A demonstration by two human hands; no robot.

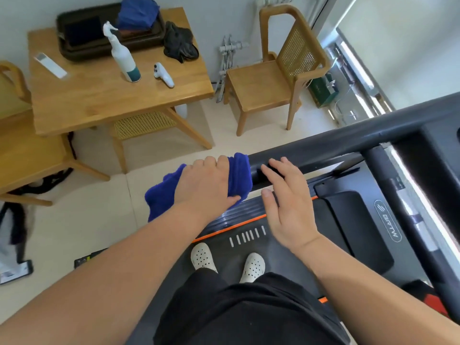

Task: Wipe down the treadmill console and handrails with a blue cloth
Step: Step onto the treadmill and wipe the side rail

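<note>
My left hand (207,185) grips a blue cloth (240,173) wrapped around the free end of the treadmill's dark left handrail (323,145). Part of the cloth hangs loose below my wrist. My right hand (286,202) hovers just right of the cloth, fingers spread, fingertips touching or nearly touching the rail, holding nothing. The handrail runs up and right toward the console, which lies at the right edge and is mostly out of frame. The treadmill deck (249,235) with an orange stripe lies below, my white shoes standing on it.
A wooden table (99,95) stands to the left with a white spray bottle (123,58), a dark tray, a folded blue cloth and a white controller. A wooden chair (271,78) stands behind the rail. A phone and clothes lie on the floor at left.
</note>
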